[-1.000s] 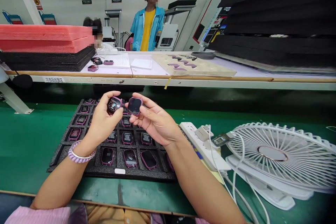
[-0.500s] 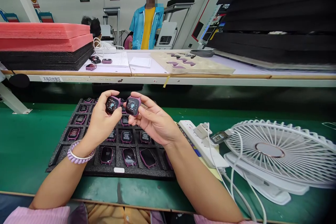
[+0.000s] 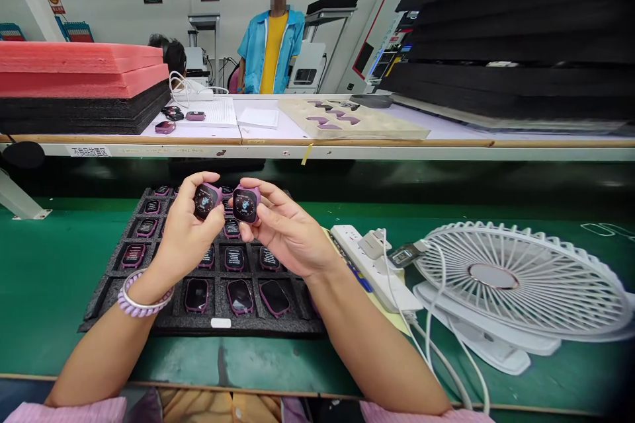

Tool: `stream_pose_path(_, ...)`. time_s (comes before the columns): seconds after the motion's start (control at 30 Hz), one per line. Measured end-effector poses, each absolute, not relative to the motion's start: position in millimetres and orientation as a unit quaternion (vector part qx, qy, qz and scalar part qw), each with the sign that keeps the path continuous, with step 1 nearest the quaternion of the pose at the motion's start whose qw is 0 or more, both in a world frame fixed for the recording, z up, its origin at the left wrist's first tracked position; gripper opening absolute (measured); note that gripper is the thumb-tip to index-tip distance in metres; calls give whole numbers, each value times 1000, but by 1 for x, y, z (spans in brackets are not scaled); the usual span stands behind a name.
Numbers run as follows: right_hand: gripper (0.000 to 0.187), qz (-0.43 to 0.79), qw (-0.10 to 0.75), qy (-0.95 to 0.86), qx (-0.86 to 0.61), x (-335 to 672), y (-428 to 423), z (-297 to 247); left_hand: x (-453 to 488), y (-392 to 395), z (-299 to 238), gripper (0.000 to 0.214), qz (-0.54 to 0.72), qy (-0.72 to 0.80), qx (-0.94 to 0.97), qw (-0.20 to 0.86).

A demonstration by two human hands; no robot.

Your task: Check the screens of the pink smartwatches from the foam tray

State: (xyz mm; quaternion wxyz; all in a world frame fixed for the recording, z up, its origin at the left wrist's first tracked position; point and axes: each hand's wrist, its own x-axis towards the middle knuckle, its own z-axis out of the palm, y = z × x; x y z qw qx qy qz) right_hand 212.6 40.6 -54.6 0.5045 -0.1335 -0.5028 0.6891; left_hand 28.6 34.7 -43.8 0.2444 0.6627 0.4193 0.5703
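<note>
Bright, even overhead light; shadows are soft, deepest in the band beneath the rear tabletop (image 3: 446, 134). Centre sharp: the left hand (image 3: 186, 238) and right hand (image 3: 288, 234) show no motion blur, and the screens of the left watch (image 3: 206, 200) and right watch (image 3: 246, 203) glow. Wide-angle distortion bends the edges; the black foam stack (image 3: 520, 46) smears at right.

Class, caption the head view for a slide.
Left hand and right hand hold lit purple smartwatches above a foam tray.

Shelf label (image 3: 88, 151) — "不良品放置区".
</note>
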Motion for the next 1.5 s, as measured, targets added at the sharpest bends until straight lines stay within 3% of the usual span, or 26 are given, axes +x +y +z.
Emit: stream_pose_path(1.5, 41, 665, 507, -524, -162, 210, 36, -53, 31, 31, -39, 42, 563, 411, 651, 300)
